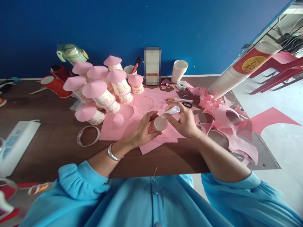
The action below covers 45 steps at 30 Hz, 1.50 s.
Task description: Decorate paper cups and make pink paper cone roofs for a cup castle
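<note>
You have a nearly bare strip of brown wooden worktop (170,162) to pass over at lower centre, and more at left between the white oblong object with blue markings (20,146) and the white tape ring (79,138). Pink-roofed white paper-cup towers (118,87) block you at upper left of centre. At right, a tall white paper-cup stack (233,75) and crumpled pink paper scraps (210,100) obstruct the side beyond your right hand (186,121).

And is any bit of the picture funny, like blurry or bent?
In the head view, left hand fairly clear, white case at left smeared; cup stack leaning, probably stretched by the lens; upright thing hidden by big squares; wall darker at left than right.
</note>
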Motion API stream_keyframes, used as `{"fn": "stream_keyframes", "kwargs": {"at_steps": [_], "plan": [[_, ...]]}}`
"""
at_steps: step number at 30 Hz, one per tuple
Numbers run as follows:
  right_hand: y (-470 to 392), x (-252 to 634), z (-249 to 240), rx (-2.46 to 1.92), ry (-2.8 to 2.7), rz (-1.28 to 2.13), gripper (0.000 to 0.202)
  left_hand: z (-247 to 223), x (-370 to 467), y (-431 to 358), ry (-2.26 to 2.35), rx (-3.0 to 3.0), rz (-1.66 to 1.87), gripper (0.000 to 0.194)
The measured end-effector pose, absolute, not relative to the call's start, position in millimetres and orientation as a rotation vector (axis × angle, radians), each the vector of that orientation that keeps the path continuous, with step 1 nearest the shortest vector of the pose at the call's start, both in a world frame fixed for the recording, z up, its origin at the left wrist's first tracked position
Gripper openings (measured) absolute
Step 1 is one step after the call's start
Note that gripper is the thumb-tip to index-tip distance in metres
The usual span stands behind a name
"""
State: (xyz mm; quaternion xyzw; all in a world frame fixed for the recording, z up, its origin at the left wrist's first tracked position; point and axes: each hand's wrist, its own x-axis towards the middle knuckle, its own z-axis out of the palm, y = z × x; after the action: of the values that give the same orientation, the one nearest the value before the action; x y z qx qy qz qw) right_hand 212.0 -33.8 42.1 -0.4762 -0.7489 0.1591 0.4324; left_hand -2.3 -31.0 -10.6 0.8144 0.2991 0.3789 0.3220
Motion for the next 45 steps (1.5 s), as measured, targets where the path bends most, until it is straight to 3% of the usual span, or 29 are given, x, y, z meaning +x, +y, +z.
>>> {"fn": "stream_keyframes", "kwargs": {"at_steps": [14,30,33,38,45], "plan": [[-31.2,213.7,38.4,-1.226,-1.810,0.448,0.020,1.2,-9.8,-26.2,0.810,2.047,0.785,0.056],[-24.9,215.5,30.3,-1.324,-1.838,0.341,0.021,0.0,-8.6,-25.3,0.707,2.074,0.818,0.057],[-26.0,215.0,31.3,-1.327,-1.826,0.347,0.023,1.0,-5.1,-28.1,0.676,2.166,0.843,0.065],[-29.8,212.9,34.3,-1.326,-1.824,0.334,0.022,-8.8,3.1,-31.7,0.816,2.209,1.026,0.093],[-33.3,212.5,36.5,-1.211,-1.863,0.298,0.017,-12.6,3.6,-32.3,0.958,2.247,0.918,0.056]]}}
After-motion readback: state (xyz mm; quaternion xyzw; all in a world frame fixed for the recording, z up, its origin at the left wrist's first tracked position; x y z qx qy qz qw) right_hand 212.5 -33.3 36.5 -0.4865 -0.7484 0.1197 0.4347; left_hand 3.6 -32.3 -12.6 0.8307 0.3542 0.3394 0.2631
